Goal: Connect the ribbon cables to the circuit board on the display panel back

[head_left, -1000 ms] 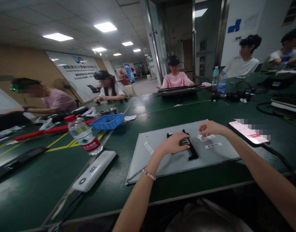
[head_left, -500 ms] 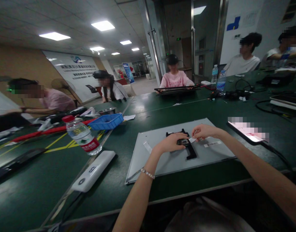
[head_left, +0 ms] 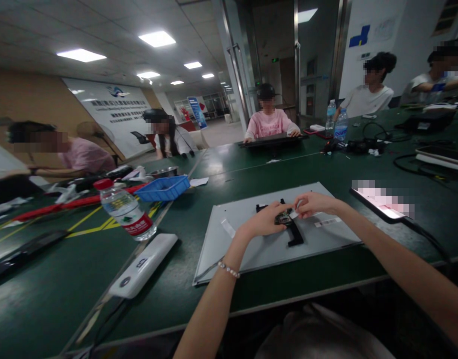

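Note:
A flat grey-white panel (head_left: 251,254), like the back of a screen, lies in front of me. On its middle rests a black plastic bracket (head_left: 296,235). My left hand (head_left: 267,219) reaches over the bracket, its thumb and fingers closed around a small green circuit board (head_left: 284,217). Just right of the board, my right hand (head_left: 314,204) pinches a small white strip (head_left: 294,214) against the board's edge; the fingertips partly hide it. A clear strip (head_left: 228,228) sticks to the panel left of my left hand, and a printed label (head_left: 327,222) lies right of the bracket.
Left of the panel are a white power bank (head_left: 144,267) with a cable, a red-capped water bottle (head_left: 126,212) and a blue tray (head_left: 165,189). A lit phone (head_left: 382,204) lies at right. Several people sit around the green table (head_left: 311,276); one opposite holds a dark panel (head_left: 272,141).
My right hand has moved slightly left with the white strip, closer to the circuit board. My left hand has shifted slightly, showing more of the board. The head view has turned a little.

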`<state>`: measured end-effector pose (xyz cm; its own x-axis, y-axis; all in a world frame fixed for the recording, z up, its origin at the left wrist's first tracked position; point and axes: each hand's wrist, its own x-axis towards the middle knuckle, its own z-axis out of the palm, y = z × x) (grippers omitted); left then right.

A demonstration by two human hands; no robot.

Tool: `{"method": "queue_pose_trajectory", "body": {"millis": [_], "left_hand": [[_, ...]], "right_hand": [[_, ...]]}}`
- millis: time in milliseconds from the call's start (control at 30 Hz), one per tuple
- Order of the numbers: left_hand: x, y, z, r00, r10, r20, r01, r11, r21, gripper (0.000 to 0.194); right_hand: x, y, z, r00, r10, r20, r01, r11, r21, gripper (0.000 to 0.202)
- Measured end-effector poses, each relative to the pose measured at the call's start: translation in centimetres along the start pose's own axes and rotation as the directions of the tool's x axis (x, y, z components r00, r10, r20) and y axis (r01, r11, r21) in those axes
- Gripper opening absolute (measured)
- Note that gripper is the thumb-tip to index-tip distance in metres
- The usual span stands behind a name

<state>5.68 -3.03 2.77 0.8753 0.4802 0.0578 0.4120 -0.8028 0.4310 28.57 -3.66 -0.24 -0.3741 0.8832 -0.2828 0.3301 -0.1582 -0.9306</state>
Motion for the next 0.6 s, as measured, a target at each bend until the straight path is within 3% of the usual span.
{"method": "queue_pose_trajectory", "body": {"millis": [267, 467, 600], "left_hand": [[0.10, 0.04, 0.02, 1.000, 0.019, 0.020, -0.020, 0.999, 0.029, 0.048], [0.16, -0.17, 0.17, 0.999, 0.048, 0.005, -0.048, 0.998, 0.047, 0.046], [0.18, -0.10, 0.06, 0.999, 0.048, 0.014, -0.049, 0.997, 0.060, 0.048]], "right_hand": [[0.35, 0.41, 1.06, 1.000, 0.007, -0.005, -0.007, 0.999, -0.051, 0.019], [0.57, 0.49, 0.56, 0.996, -0.085, -0.027, 0.076, 0.966, -0.246, 0.014], [0.72, 0.64, 0.49, 0.995, -0.092, -0.047, 0.079, 0.973, -0.218, 0.015]]}}
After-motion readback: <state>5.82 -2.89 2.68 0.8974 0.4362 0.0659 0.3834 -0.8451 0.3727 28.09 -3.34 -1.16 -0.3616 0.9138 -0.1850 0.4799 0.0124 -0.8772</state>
